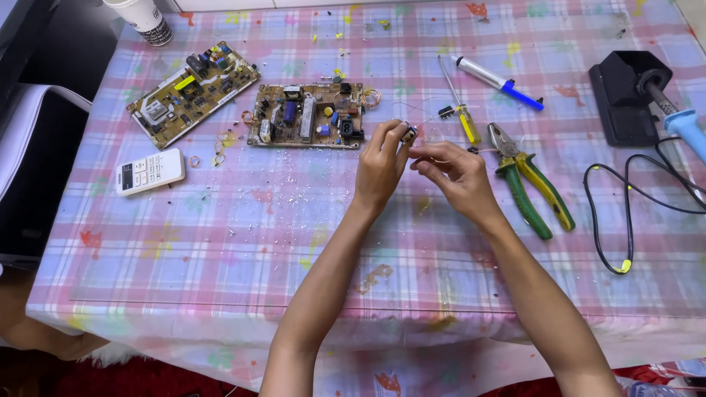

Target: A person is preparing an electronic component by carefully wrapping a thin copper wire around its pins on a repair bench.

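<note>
Checked tablecloth (220, 235) under both raised forearms, left hand (380, 165) pinching a small component (409, 133), right hand (456, 175) fingers curled (grip unclear).

We see a white cup (144, 18) with a dark printed label band at the desk's (220, 242) far left corner; no screens show.

A small dark boxy electronic part with a pale face (408, 133) is pinched upright at fingertip height, raised off the cloth just to the right of the nearer brown rectangular circuit board (307, 115).
</note>
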